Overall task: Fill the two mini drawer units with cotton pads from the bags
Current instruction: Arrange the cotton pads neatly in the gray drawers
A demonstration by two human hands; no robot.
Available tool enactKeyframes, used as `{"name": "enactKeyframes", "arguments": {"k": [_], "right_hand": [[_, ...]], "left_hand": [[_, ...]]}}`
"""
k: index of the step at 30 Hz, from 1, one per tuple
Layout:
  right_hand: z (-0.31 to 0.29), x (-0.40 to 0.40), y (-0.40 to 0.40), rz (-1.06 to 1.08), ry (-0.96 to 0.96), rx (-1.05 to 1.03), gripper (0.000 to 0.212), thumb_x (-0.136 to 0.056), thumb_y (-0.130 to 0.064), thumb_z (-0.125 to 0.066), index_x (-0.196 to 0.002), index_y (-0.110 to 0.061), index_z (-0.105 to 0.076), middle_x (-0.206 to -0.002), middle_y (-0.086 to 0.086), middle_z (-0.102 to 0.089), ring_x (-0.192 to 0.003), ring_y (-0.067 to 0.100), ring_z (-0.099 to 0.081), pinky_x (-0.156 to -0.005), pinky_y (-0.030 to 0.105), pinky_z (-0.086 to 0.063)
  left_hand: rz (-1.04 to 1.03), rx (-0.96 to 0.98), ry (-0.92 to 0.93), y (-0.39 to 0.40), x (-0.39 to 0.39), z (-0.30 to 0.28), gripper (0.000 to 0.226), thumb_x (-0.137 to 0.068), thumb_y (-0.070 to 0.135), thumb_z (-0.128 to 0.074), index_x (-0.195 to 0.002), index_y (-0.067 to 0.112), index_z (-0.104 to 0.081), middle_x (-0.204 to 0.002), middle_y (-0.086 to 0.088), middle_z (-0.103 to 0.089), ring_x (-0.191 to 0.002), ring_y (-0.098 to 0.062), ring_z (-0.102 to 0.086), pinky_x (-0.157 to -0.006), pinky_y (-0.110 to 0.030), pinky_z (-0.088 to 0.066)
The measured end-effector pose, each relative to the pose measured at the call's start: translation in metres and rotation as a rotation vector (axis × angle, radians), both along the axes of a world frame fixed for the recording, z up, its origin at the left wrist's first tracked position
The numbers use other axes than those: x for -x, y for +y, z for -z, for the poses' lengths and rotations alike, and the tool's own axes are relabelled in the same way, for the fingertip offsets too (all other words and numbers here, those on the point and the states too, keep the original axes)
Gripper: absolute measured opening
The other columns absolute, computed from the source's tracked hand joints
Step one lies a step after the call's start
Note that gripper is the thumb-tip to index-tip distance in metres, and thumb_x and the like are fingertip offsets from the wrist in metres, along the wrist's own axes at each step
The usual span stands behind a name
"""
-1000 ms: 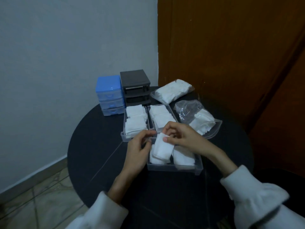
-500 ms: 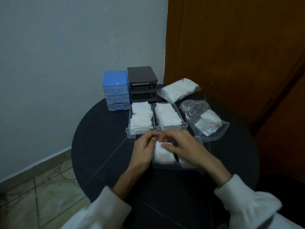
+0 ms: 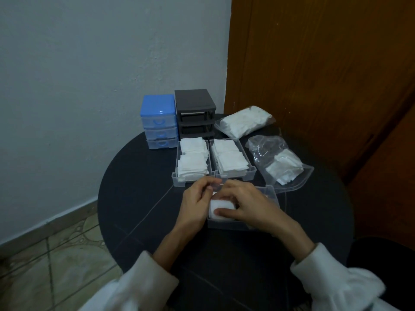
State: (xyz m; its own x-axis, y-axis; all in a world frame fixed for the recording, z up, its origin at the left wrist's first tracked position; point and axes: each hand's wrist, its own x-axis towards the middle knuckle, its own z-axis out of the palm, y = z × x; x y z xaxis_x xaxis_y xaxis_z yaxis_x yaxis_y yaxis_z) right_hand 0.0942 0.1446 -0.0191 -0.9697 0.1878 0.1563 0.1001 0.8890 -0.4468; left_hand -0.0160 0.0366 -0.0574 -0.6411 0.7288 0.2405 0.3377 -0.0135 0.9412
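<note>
We see both hands over a clear plastic drawer at the near middle of a round black desk. Its long axis runs left to right. The right hand lies fairly flat, thumb and fingers pressing on a stack of white cotton pads inside. The left hand curls its fingers at the drawer's left end, touching the stack. Behind them, two filled clear drawers lie side by side, long axes pointing away from us. Farther back stand a blue drawer unit and a dark grey drawer unit. Two clear bags of pads lie to the right.
</note>
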Motion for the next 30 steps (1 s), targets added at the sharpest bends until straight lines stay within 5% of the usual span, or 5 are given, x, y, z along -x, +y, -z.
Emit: {"name": "enactKeyframes", "arguments": {"k": [7,11,17,21,30], "right_hand": [[0.003,0.002,0.001,0.017,0.022,-0.001,0.027,-0.084,-0.033,-0.066,-0.109,-0.024,-0.065,-0.108,-0.013,-0.053,-0.084,-0.008,-0.037,-0.071,0.018,-0.033],[-0.005,-0.003,0.008,0.028,0.099,0.2,0.02,-0.091,-0.034,-0.057,-0.104,-0.024,-0.068,-0.096,-0.01,-0.066,-0.084,-0.001,-0.056,-0.074,0.018,-0.046],[-0.022,-0.03,0.024,0.142,0.229,0.35,0.014,-0.092,-0.027,-0.054,-0.098,-0.029,-0.066,-0.093,-0.013,-0.066,-0.09,-0.004,-0.06,-0.078,0.012,-0.048],[-0.021,-0.056,0.043,0.253,0.302,0.311,0.02,-0.09,-0.018,-0.056,-0.095,-0.037,-0.061,-0.094,-0.017,-0.064,-0.092,-0.007,-0.058,-0.079,0.008,-0.045],[-0.001,-0.102,0.076,0.572,0.379,0.206,0.02,-0.085,-0.006,-0.063,-0.098,-0.021,-0.066,-0.094,-0.01,-0.064,-0.086,0.0,-0.06,-0.075,0.004,-0.042]], "left_hand": [[-0.004,-0.003,0.026,-0.001,-0.001,-0.001,0.026,-0.095,0.0,-0.043,-0.104,0.011,-0.065,-0.101,0.002,-0.068,-0.093,-0.001,-0.062,-0.079,-0.011,-0.046],[-0.005,0.007,0.039,-0.002,-0.002,-0.002,0.026,-0.095,0.002,-0.043,-0.105,0.012,-0.065,-0.102,0.003,-0.068,-0.094,0.0,-0.061,-0.079,-0.01,-0.046],[-0.04,-0.012,0.116,-0.005,-0.003,-0.009,0.028,-0.096,0.005,-0.046,-0.115,0.017,-0.063,-0.111,0.008,-0.065,-0.102,0.006,-0.057,-0.083,-0.006,-0.041],[-0.066,-0.06,0.203,-0.004,-0.004,-0.02,0.033,-0.095,0.002,-0.045,-0.117,0.021,-0.062,-0.111,0.008,-0.064,-0.101,0.001,-0.057,-0.086,-0.011,-0.044],[0.216,0.024,0.39,0.049,-0.027,-0.075,0.031,-0.093,0.007,-0.048,-0.119,0.022,-0.057,-0.116,0.014,-0.058,-0.108,0.004,-0.051,-0.094,-0.009,-0.039]]}}
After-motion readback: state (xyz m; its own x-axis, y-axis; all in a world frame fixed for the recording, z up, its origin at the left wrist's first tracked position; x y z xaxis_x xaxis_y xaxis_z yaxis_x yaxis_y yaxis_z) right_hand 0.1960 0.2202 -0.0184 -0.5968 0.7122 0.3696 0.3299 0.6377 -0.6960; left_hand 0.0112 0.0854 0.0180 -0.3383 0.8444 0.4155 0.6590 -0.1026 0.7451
